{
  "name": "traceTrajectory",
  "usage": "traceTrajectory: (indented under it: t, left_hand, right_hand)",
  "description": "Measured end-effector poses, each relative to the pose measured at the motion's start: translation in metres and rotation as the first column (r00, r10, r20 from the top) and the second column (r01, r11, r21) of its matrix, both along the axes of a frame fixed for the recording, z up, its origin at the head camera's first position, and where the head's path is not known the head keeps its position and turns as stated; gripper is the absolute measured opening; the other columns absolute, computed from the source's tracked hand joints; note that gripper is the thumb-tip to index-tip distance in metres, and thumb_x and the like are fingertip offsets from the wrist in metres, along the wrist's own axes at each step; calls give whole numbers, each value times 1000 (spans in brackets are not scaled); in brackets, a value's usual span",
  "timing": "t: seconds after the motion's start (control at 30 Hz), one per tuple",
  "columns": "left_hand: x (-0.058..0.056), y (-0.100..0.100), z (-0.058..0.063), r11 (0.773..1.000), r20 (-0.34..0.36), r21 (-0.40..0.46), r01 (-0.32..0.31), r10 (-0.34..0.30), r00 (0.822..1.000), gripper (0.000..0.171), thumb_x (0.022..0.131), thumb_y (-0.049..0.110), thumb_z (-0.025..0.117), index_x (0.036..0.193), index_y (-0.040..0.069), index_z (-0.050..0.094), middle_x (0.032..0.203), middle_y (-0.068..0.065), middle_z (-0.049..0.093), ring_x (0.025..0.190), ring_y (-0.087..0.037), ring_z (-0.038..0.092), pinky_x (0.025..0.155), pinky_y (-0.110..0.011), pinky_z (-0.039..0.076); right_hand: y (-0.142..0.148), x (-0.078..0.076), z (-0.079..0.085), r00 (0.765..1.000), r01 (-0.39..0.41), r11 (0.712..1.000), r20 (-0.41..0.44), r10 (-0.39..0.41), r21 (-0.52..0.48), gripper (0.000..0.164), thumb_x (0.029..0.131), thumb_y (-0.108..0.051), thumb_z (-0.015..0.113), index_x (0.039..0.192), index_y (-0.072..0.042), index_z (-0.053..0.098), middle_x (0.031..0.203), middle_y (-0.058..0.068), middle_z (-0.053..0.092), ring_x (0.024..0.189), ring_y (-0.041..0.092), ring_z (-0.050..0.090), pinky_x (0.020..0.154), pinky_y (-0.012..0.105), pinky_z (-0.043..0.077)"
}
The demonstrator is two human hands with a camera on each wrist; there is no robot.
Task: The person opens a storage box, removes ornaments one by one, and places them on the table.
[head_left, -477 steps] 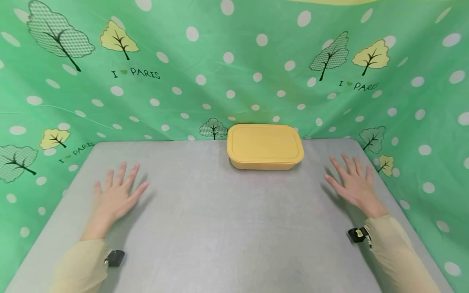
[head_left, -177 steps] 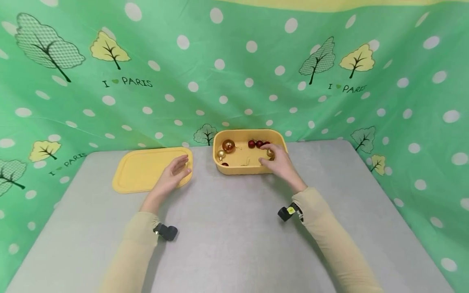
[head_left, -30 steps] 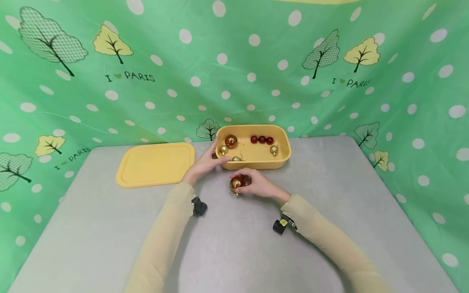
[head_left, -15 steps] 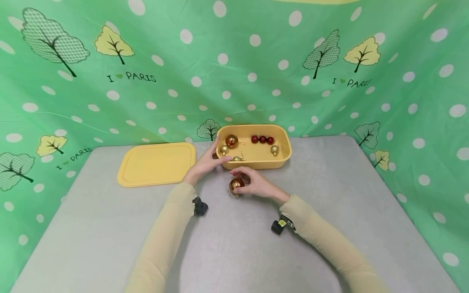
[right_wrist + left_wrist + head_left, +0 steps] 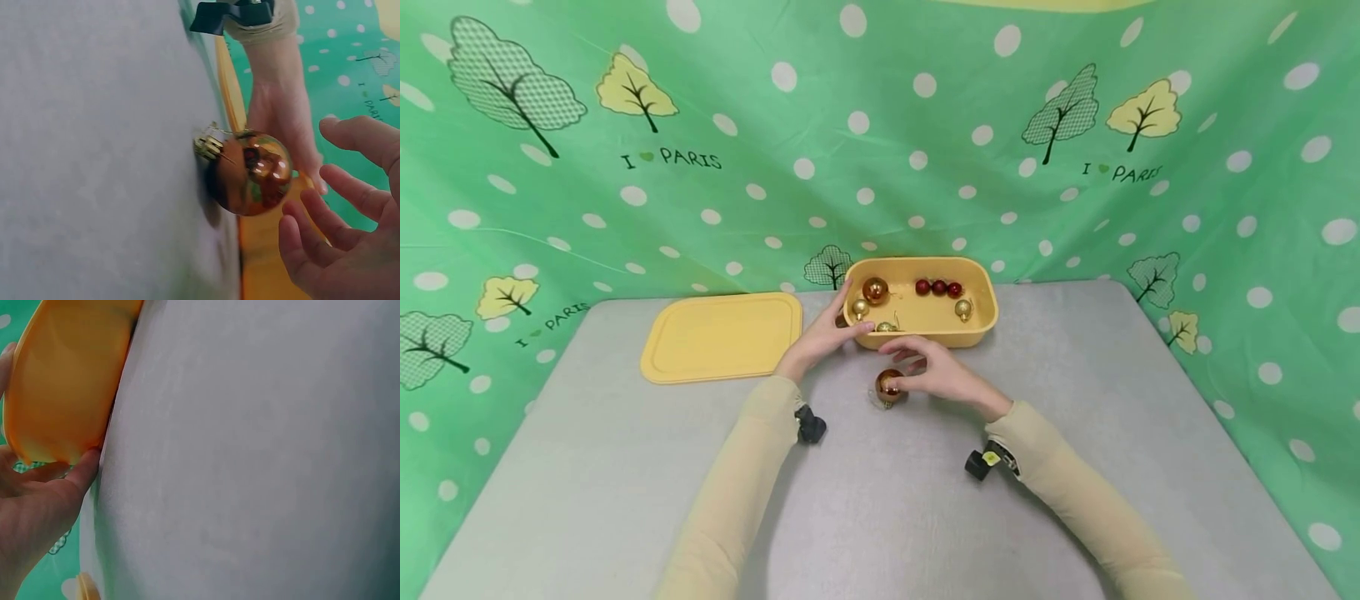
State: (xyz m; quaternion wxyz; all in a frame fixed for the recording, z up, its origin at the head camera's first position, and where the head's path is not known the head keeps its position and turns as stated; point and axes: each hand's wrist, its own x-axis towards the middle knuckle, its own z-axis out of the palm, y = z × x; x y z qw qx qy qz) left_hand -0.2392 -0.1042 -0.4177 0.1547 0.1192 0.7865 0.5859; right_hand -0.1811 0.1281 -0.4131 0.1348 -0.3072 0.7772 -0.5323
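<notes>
A yellow lunchbox-like container (image 5: 932, 340) stands at the back of the table, lidless. My left hand (image 5: 826, 335) holds its left end, thumb along the near wall; the left wrist view shows the thumb at the corner of the container (image 5: 69, 375). On the table just in front sits a shiny copper Christmas bauble (image 5: 890, 386) with a gold cap and string loop. Beside it is my right hand (image 5: 946, 375), its fingers spread and loosely bent. In the right wrist view these fingers (image 5: 325, 219) are clear of the bauble (image 5: 253, 175).
Inside the container are another copper bauble (image 5: 875, 290), several small gold baubles (image 5: 963, 309) and a row of dark red ones (image 5: 939, 287). The yellow lid (image 5: 722, 337) lies flat to the left. A green patterned curtain (image 5: 917, 167) borders the grey table (image 5: 880, 517).
The container was closed at first; its lid now lies left. My right hand has set a copper bauble on the table, let go and drawn slightly right. The left hand keeps its hold.
</notes>
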Motion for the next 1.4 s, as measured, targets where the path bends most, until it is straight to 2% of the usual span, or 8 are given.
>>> traceTrajectory:
  t: [0.1, 0.33, 0.57, 0.8, 0.97, 1.13, 1.27, 1.4]
  left_hand:
    - [5, 1, 6, 1000, 3, 4, 4, -4, 1000, 96, 90, 21, 70, 157, 19, 1, 160, -16, 2, 144, -35, 6, 113, -54, 9]
    - [-14, -1, -29, 1000, -34, 21, -22, 23, 999, 99, 86, 31, 74, 155, 36, 3, 161, -11, 3, 144, -31, 8, 114, -52, 8]
    - [-14, -1, -29, 1000, -45, 7, -28, 28, 999, 99, 86, 31, 74, 156, 36, 5, 161, -10, 3, 145, -31, 6, 114, -53, 7]
    - [-14, -1, -30, 999, -43, 26, -31, 32, 999, 98, 86, 30, 74, 156, 36, 6, 161, -8, 2, 145, -30, 3, 114, -53, 5]
    - [-15, -3, -31, 999, -36, 31, -31, 32, 999, 98, 86, 29, 74, 155, 36, 6, 161, -10, 2, 145, -31, 4, 114, -54, 5]
    - [-15, -4, -30, 999, -29, 18, -46, 46, 999, 99, 85, 32, 75, 155, 39, 6, 161, -11, 2, 144, -34, 5, 113, -55, 7]
    - [-14, -4, -29, 999, -37, 15, -47, 47, 998, 99, 84, 31, 75, 155, 38, 6, 161, -11, 3, 144, -34, 6, 113, -56, 7]
    - [-15, -2, -28, 999, -18, 16, -36, 37, 999, 99, 85, 30, 75, 155, 39, 5, 161, -9, 2, 145, -31, 5, 114, -53, 7]
  right_hand:
    - [4, 2, 8, 1000, 12, 1000, -15, -12, 4, 47, 82, 2, 72, 125, 7, 56, 125, 26, 55, 111, 45, 53, 93, 53, 46]
    - [22, -12, 12, 995, 97, 994, 1, -97, -41, 42, 82, 5, 71, 121, 10, 57, 121, 26, 57, 111, 45, 53, 94, 55, 44]
    - [33, -23, 17, 984, 172, 983, -28, -174, -67, 38, 82, 8, 69, 118, 11, 59, 120, 25, 58, 113, 45, 52, 93, 45, 48]
    - [40, -33, 19, 976, 216, 974, 1, -217, -69, 34, 84, 8, 65, 117, 12, 58, 120, 25, 56, 113, 49, 49, 93, 46, 48]
    - [47, -44, 22, 960, 281, 960, 1, -281, -15, 33, 85, 5, 66, 117, 11, 58, 120, 27, 56, 113, 49, 48, 95, 50, 45]
    - [50, -58, 23, 934, 356, 933, -6, -356, 56, 33, 86, 4, 64, 118, 10, 59, 123, 30, 54, 117, 46, 46, 101, 52, 38]
    - [51, -67, 23, 914, 402, 909, -3, -405, 112, 36, 88, 1, 63, 123, 10, 57, 127, 28, 54, 119, 44, 46, 102, 49, 37]
    - [51, -73, 22, 896, 436, 887, 16, -443, 151, 42, 89, -1, 63, 129, 9, 54, 133, 26, 50, 123, 42, 43, 104, 49, 35]
